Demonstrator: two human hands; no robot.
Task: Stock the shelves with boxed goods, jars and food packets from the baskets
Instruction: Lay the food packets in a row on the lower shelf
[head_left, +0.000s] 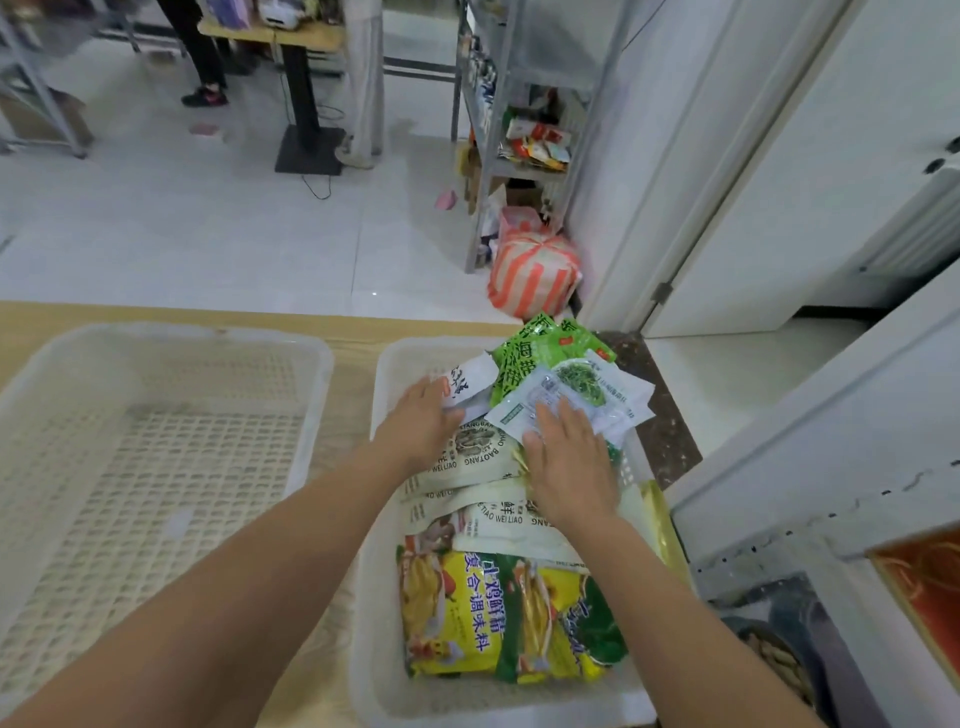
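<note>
Heaped with food packets: the white plastic basket (387, 691) on the right. At its near end, yellow chicken-seasoning packets (457, 613); in the middle, white packets with round black print (478, 457); at the far end, green seaweed packets (540, 348), with a clear packet of green leaves (576, 395) on top.

Flat on that clear packet, the right hand (569, 462), fingers straight and spread, pressing down, curled round nothing. Just beside it, the left hand (418, 423), fingers stretched out, tips touching a white paper-like packet (470, 382) at the far left of the heap; no clear grip to be seen.

Under the basket, a light wooden table (343, 364). To the left, a second white basket (156, 467) with a holey bottom. Past the table, pale floor tiles (208, 223), an orange-striped bag (535, 275) on the floor, and beside it a grey metal shelf (514, 170) with small packets on it. On the right, a white door (779, 182).
</note>
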